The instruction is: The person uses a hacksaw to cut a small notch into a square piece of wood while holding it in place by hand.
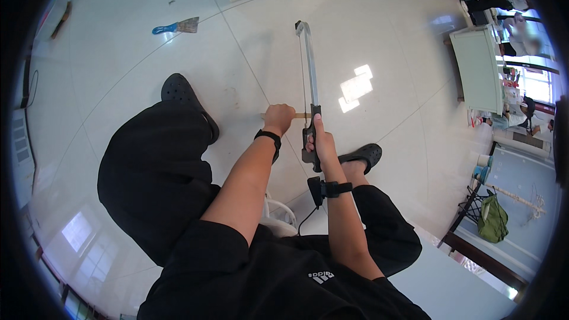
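Observation:
My right hand (pixel 323 142) is closed round the black handle of a hacksaw (pixel 313 74), whose silver frame points away from me. Its thin blade runs along the left side of the frame. To the left, my left hand (pixel 278 118) grips a narrow wooden stick (pixel 301 115), its fingers wrapped round it. A short end of the stick shows on each side of the fist, and the right end meets the saw near the handle. Whether the blade has cut into the wood is too small to tell.
A putty knife (pixel 176 26) with a blue handle lies on the glossy tiled floor (pixel 249 53) at the far left. My feet in black clogs (pixel 367 155) stand either side of my hands. A white cabinet (pixel 477 71) and a green bag (pixel 493 219) are at the right.

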Demonstrator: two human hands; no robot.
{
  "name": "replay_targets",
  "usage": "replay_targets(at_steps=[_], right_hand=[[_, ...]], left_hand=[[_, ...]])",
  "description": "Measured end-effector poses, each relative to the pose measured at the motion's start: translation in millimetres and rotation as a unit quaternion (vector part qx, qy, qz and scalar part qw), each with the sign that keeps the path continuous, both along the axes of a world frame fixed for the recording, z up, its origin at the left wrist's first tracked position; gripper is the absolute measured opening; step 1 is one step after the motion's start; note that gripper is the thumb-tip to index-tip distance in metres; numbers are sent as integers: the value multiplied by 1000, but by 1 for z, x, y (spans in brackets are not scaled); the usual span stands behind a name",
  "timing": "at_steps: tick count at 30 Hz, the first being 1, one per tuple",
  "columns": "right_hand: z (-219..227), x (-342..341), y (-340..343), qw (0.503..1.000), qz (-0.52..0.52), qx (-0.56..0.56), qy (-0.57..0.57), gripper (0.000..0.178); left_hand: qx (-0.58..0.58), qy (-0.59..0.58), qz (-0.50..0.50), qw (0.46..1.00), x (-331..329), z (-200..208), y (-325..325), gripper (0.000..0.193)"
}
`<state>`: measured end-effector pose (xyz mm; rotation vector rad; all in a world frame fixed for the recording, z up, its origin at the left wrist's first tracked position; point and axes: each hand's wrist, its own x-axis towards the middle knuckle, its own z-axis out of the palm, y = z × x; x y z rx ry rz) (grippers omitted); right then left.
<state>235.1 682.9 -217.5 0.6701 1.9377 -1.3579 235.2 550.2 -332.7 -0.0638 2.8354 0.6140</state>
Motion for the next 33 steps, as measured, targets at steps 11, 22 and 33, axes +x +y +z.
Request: replay_targets(at_steps=[11, 22, 33], right_hand=[[-14, 13, 0, 998, 36, 29, 48, 64], [-20, 52, 31, 999, 23, 29, 25, 75], [23, 123, 64, 999, -23, 11, -36, 68]], left_hand=[[2, -26, 11, 1000, -10, 7, -3, 14], [-6, -102, 42, 994, -29, 14, -11, 14], [6, -73, 32, 997, -18, 9, -3, 13]])
